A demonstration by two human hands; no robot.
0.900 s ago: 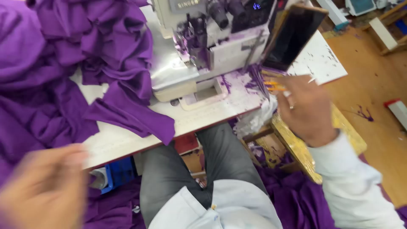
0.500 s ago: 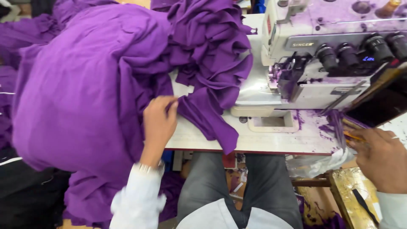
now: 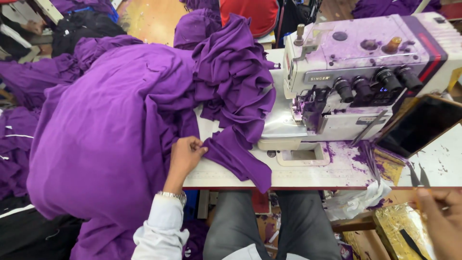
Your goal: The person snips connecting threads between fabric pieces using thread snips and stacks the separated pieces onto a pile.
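Grip, left hand (image 3: 185, 156): fingers pinched narrow on the edge of a purple fabric piece (image 3: 236, 156) that lies on the white table (image 3: 308, 175) and droops over its front edge. That hand sits in much the same spot as half a second back, but the pinch has moved from a raised fold down to the flat piece itself, so the piece now looks singled out from the pile. Big purple fabric heap (image 3: 110, 135) covers the table's left side and spills off it, lying much as it did half a second back. Centre-right: the overlock sewing machine (image 3: 356, 82), purple lint all over it, with the piece's tip near its presser-foot area but not under it. Dark phone (image 3: 418, 126) leans beside the machine; about a second ago the right hand was up beside it. Right hand (image 3: 440, 224) is now low at the frame's corner, off the table, mostly cut off; possibly holding something thin and yellow, but I can't tell whether that grip is closed or loose. View has swung left since the earliest frame.
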